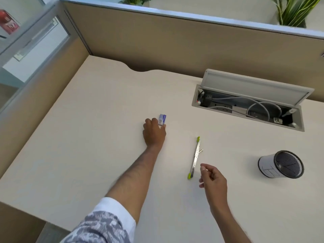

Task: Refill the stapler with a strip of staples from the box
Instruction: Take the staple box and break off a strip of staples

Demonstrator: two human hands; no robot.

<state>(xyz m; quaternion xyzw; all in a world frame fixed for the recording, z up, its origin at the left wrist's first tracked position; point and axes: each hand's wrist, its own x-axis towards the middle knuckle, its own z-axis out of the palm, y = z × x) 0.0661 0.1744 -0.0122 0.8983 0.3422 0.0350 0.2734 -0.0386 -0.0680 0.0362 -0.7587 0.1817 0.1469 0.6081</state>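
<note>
A small blue-and-white staple box (163,119) lies on the beige desk (98,130), left of centre. My left hand (154,133) reaches out to it, with the fingertips and thumb closed around its near end. The stapler (194,157), a thin metal bar with green tips, lies opened out flat in the middle of the desk. My right hand (213,178) hovers just right of the stapler's near end. Its thumb and forefinger are pinched together on what looks like a small pale strip of staples, too small to make out clearly.
A mesh pen cup (282,166) lies on its side at the right. Behind the stapler, a cable tray (249,107) set into the desk stands with its lid raised. Partition walls (175,41) close the back and left sides.
</note>
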